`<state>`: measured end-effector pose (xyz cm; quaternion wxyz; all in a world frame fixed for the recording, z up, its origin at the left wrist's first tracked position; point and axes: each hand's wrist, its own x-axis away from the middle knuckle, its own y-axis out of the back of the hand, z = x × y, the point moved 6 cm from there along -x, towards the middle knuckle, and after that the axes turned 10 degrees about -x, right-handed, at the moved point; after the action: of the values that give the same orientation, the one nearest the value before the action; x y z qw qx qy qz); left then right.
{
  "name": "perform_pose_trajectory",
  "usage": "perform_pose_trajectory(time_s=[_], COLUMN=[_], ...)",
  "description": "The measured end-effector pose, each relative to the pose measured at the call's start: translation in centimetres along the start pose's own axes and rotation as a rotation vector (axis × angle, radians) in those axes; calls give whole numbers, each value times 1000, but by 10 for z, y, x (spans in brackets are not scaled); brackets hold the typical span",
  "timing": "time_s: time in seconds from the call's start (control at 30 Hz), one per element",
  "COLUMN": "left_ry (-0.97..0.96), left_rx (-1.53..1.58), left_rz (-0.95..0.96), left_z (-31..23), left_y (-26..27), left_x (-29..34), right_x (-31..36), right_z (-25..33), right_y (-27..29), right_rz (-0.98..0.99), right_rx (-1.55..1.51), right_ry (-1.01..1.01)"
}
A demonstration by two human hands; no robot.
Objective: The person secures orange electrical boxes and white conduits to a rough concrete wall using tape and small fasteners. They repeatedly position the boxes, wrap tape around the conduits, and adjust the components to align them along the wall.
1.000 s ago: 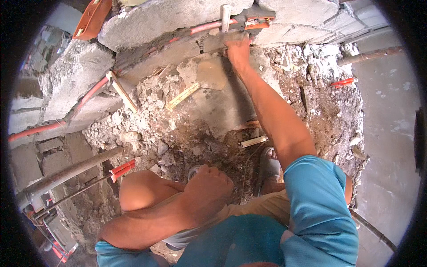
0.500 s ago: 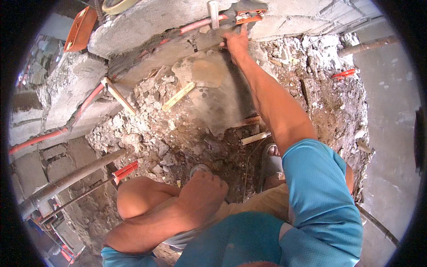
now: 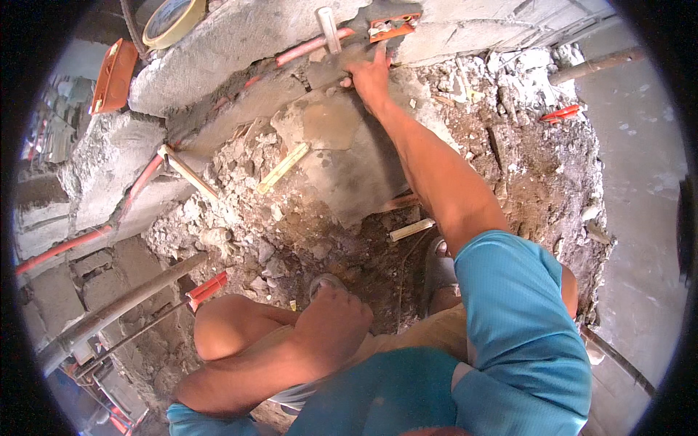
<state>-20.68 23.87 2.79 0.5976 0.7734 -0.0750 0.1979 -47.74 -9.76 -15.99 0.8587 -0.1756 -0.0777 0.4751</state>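
My right hand (image 3: pixel 371 81) reaches to the wall, its index finger stretched up to the wet grey mortar just under an orange electrical box (image 3: pixel 393 27). Its thumb stands apart, and I see nothing held in it. Mortar surrounds the box, and some bits sit inside it. Left of the hand, an orange conduit (image 3: pixel 313 48) lies in a groove in the wall, with a pale upright strip (image 3: pixel 329 30) across it. My left hand (image 3: pixel 338 312) hangs over my bent left leg, knuckles up; its fingers curl down out of sight.
Below the wall lies a grey mortar-smeared sheet (image 3: pixel 338 178) amid rubble. Wooden pieces (image 3: pixel 283 167) lie on it and nearby. A second orange box (image 3: pixel 113 76) and a tape roll (image 3: pixel 174 22) rest upper left. A metal pole (image 3: pixel 120 309) crosses the lower left.
The view has shifted a little, so the wall and boxes sit slightly further left. My right index finger stays at the box's underside; my left hand is still.
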Motion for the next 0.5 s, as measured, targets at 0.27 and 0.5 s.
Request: perform_pose_trajectory(time_s=[0.27, 0.5], left_ry=[43, -33], left_rx=[37, 84], left_rz=[2, 23], left_z=[8, 4], left_y=[7, 22], left_x=[-6, -1], right_x=[-3, 37], right_z=[6, 56], right_y=[10, 25], right_rz=[-152, 92], right_rx=[267, 1182], right_ry=[160, 221])
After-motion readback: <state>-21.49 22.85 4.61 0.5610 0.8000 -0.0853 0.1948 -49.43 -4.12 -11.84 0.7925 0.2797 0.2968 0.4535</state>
